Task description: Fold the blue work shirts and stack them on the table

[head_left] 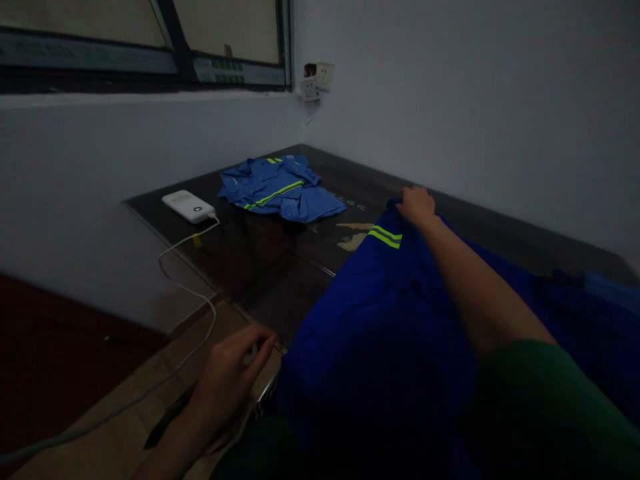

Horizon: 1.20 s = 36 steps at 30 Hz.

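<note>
A dark blue garment [360, 313] with a yellow-green reflective stripe spreads from the lower middle up over the table. My right hand [418, 205] grips its upper edge, fingers closed on the cloth. Left of the garment, my left hand [243, 357] is raised near the table's front edge, thumb and fingertips pinched together; whether anything small is between them is too dark to tell. Farther back, a lighter blue garment [275, 187] with similar stripes lies crumpled on the table.
The dark glossy table [250, 273] stands against two walls. A white power device [189, 206] sits at its left side, with a pale cable [213, 323] running down left. Wall sockets [317, 81] are at the corner. More blue cloth [607, 290] lies at right.
</note>
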Motion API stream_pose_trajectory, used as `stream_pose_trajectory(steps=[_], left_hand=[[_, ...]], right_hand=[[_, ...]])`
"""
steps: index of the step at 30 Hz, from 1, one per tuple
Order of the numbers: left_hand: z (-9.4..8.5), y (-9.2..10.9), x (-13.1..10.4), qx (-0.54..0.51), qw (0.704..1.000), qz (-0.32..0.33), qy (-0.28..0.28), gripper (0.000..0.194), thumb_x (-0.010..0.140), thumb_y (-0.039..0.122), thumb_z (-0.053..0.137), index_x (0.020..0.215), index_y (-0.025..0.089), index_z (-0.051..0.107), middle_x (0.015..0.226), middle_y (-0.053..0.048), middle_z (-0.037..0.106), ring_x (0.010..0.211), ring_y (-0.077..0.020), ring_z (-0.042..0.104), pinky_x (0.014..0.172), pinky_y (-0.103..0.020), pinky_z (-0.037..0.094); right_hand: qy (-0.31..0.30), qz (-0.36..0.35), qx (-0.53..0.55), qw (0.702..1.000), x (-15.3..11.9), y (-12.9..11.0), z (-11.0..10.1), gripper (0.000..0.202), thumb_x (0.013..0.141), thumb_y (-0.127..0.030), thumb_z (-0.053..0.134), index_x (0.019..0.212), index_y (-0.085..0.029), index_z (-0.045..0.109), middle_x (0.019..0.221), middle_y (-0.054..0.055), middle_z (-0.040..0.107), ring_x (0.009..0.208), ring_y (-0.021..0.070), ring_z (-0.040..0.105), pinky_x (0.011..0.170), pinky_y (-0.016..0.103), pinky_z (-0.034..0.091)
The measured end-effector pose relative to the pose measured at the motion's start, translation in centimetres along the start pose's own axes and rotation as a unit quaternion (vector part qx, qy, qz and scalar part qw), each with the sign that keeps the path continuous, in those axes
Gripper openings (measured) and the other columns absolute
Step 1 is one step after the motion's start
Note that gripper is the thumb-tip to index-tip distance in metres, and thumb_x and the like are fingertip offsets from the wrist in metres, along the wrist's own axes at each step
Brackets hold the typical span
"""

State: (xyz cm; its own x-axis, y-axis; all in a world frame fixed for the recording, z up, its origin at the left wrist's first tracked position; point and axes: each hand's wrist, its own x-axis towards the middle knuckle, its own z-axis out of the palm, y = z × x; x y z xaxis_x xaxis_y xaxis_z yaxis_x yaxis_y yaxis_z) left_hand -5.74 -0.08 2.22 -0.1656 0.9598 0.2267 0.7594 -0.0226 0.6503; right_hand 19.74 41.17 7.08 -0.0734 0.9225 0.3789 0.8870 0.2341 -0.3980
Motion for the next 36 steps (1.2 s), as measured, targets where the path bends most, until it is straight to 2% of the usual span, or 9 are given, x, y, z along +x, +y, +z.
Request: stream_pose_trajectory(steps=[5,9,14,17,21,24,27,31,36], left_hand=[[4.1,3.3,5.4,0.062,0.997,0.030,-0.028,0.028,0.092,0.036,0.048,0.106,0.018,0.065,0.100,-0.008,0.070,0.093,-0.0213,0.067,0.083,-0.034,0.052],[6.9,4.3,8.5,0.064,0.995,0.001,-0.072,0.030,0.090,0.031,0.051,0.117,0.019,0.057,0.107,-0.010,0.070,0.094,-0.0230,0.068,0.079,-0.033,0.053],[7.0,2.5,9.2,-0.092,0.988,-0.037,-0.115,0.030,0.091,0.021,0.044,0.121,0.024,0.051,0.078,0.000,0.069,0.070,-0.0160,0.069,0.064,-0.025,0.052],[6.7,1.5,9.3,-0.124,0.981,-0.054,-0.138,0.030,0.092,0.025,0.042,0.121,0.024,0.052,0.081,-0.001,0.070,0.073,-0.0153,0.069,0.067,-0.024,0.053],[6.7,0.7,9.3,-0.059,0.990,0.025,-0.124,0.035,0.090,0.018,0.043,0.121,0.026,0.056,0.106,-0.004,0.070,0.093,-0.0166,0.068,0.081,-0.027,0.055],[7.4,0.6,8.9,0.079,0.993,0.086,-0.034,0.037,0.087,0.014,0.045,0.119,0.026,0.061,0.111,-0.007,0.068,0.095,-0.0210,0.067,0.079,-0.034,0.057],[9.0,1.3,8.2,0.165,0.967,0.194,0.029,0.040,0.085,0.013,0.048,0.122,0.024,0.059,0.123,-0.009,0.062,0.110,-0.0234,0.061,0.086,-0.038,0.055],[11.6,2.7,7.4,0.198,0.921,0.334,0.011,0.047,0.084,0.021,0.054,0.130,0.026,0.053,0.134,-0.009,0.056,0.121,-0.0259,0.054,0.093,-0.040,0.053],[11.9,3.3,7.2,0.216,0.914,0.339,-0.054,0.062,0.082,0.033,0.060,0.141,0.030,0.041,0.141,-0.011,0.049,0.124,-0.0312,0.051,0.090,-0.047,0.053]], right_hand=[[-0.012,0.062,-0.012,0.998,2.5,-0.6,3.0,0.013,0.072,-0.004,0.070,0.075,-0.012,0.060,0.103,0.018,0.066,0.116,0.0283,0.053,0.100,0.052,0.037],[-0.028,0.103,-0.021,0.994,3.6,0.8,4.6,0.007,0.073,-0.010,0.071,0.078,-0.009,0.066,0.101,0.022,0.068,0.110,0.0296,0.060,0.096,0.046,0.042],[-0.067,0.117,0.007,0.991,5.9,3.1,5.6,0.017,0.081,-0.020,0.063,0.094,-0.014,0.070,0.096,0.010,0.072,0.093,0.0200,0.067,0.082,0.029,0.050],[-0.102,0.098,0.016,0.990,6.4,3.7,6.5,0.021,0.084,-0.018,0.057,0.100,-0.013,0.070,0.090,0.006,0.073,0.081,0.0152,0.068,0.073,0.022,0.051],[-0.118,0.071,-0.028,0.990,5.7,3.3,7.9,0.024,0.080,-0.013,0.060,0.103,-0.015,0.068,0.104,0.009,0.071,0.096,0.0190,0.065,0.083,0.026,0.048],[-0.109,0.052,-0.073,0.990,5.0,2.6,8.7,0.028,0.084,-0.018,0.059,0.112,-0.018,0.061,0.116,0.013,0.064,0.110,0.0253,0.060,0.090,0.036,0.046],[-0.112,0.033,-0.108,0.987,4.2,2.0,9.5,0.027,0.092,-0.017,0.046,0.118,-0.017,0.054,0.115,0.018,0.062,0.109,0.0273,0.059,0.090,0.040,0.045],[-0.119,-0.008,-0.130,0.984,3.3,1.8,10.2,0.033,0.096,-0.012,0.029,0.121,-0.014,0.050,0.114,0.019,0.062,0.108,0.0247,0.060,0.090,0.040,0.044],[-0.114,-0.063,-0.114,0.985,3.2,2.3,8.7,0.032,0.095,-0.020,0.041,0.126,-0.019,0.049,0.123,0.012,0.058,0.116,0.0194,0.053,0.095,0.031,0.042]])
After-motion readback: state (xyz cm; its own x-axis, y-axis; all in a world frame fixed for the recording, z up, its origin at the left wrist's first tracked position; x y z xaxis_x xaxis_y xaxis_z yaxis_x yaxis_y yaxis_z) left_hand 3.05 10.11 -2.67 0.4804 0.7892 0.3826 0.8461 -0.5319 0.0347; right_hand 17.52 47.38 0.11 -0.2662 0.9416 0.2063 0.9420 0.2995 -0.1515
